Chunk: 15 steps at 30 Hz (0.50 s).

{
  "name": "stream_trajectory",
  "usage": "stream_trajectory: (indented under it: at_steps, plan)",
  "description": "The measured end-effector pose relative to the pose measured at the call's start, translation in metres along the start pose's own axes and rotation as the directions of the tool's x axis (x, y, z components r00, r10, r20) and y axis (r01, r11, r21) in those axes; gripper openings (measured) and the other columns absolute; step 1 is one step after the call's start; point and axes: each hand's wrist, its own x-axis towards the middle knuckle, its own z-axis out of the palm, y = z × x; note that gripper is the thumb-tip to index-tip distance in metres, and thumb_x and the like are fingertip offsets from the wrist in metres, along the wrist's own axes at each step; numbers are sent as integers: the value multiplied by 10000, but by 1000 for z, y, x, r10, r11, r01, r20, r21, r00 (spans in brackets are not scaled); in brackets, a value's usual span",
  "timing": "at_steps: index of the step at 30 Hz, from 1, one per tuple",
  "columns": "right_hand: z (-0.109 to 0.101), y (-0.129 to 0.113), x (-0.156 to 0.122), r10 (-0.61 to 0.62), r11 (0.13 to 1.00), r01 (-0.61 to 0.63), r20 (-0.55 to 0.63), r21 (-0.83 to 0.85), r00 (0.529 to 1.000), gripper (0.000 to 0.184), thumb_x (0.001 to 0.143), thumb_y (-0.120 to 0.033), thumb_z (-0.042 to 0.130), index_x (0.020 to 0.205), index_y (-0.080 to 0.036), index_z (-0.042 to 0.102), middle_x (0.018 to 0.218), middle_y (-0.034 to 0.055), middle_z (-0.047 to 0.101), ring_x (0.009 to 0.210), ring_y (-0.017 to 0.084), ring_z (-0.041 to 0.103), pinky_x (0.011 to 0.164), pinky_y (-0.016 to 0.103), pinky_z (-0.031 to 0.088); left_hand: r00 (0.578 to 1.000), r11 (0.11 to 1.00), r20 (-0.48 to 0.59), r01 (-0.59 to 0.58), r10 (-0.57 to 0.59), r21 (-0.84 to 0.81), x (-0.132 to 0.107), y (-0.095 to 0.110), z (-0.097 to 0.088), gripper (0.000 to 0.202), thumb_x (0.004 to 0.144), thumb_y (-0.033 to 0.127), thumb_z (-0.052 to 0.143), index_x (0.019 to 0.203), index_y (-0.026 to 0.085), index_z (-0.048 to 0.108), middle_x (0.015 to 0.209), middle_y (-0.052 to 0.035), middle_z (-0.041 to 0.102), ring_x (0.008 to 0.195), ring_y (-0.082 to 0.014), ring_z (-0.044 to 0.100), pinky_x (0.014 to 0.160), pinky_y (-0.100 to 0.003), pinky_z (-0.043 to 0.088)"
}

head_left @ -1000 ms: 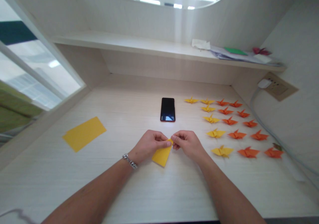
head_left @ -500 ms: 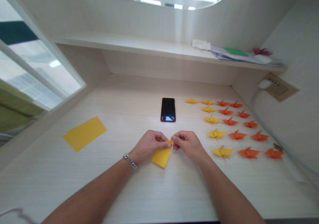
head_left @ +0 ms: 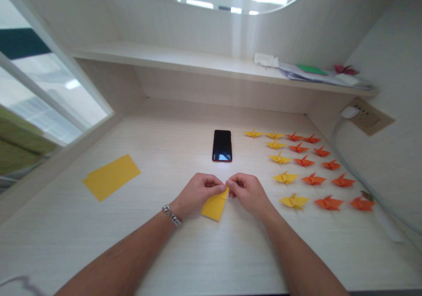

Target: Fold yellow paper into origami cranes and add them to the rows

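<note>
Left hand (head_left: 199,191) and right hand (head_left: 249,193) are close together, both pinching a small folded yellow paper (head_left: 213,208). It is at the middle of the desk (head_left: 171,261), on the near side of the phone (head_left: 222,146). The left thumb presses near the top of the paper, and the right fingertips nip its top corner. Its wide end points toward the person. It should be very light and easy to bend, but stiffer where the layers stack up. Hard pulling could tear or wrinkle it, so a soft pinch on the edges and corners seems best. Flat yellow paper (head_left: 112,177) lies off to the left, and yellow birds (head_left: 286,178) and orange birds (head_left: 314,179) sit on the right.
</note>
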Motion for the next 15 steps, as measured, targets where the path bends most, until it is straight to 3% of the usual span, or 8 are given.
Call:
stream_trajectory:
  at_steps: [9,15]
  plan:
    - [1,2,3,33,994,-38,43,105,999,142,775,-287,588,732,-157,623,597,5,617,553,124,569,541,227,448,998,987,-23,-58,62,152,-2,3,-2,264,723,378,642,716,121,702,604,-26,625,546,-117,495,493,-215,338]
    - [0,6,6,73,984,-72,-4,163,997,158,770,-297,595,707,-154,619,551,-2,600,503,118,543,527,234,446,999,996,10,-44,44,74,0,2,-2,264,742,364,625,816,128,717,698,-49,684,591,-139,554,531,-225,393]
